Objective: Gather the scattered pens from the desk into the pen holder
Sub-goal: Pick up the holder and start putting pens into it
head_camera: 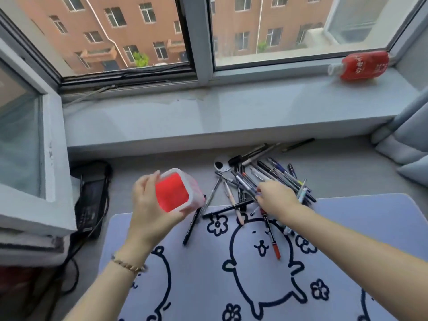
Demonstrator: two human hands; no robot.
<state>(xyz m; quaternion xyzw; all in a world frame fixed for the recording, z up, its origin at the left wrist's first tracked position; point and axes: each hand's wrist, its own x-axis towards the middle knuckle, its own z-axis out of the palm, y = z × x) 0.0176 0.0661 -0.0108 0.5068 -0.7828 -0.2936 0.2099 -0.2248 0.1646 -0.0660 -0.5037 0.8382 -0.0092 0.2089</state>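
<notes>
Left hand (pixel 152 205) wrapped around the red pen holder (pixel 177 192), tipped mouth-up near the mat's (pixel 347 228) far edge, probably ready for loading. Right hand (pixel 276 200) pinching pens (pixel 266 179) from the pile straddling that edge.

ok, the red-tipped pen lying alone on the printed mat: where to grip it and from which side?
Probably mid-barrel, from straight above. The slim red-tipped pen lies flat on the pale blue cartoon-print mat, nearly along the view, red end toward the person. Its lower half is clear of other pens; its far end runs under the right hand at the pile. Pinch across the barrel, fingers either side.
</notes>
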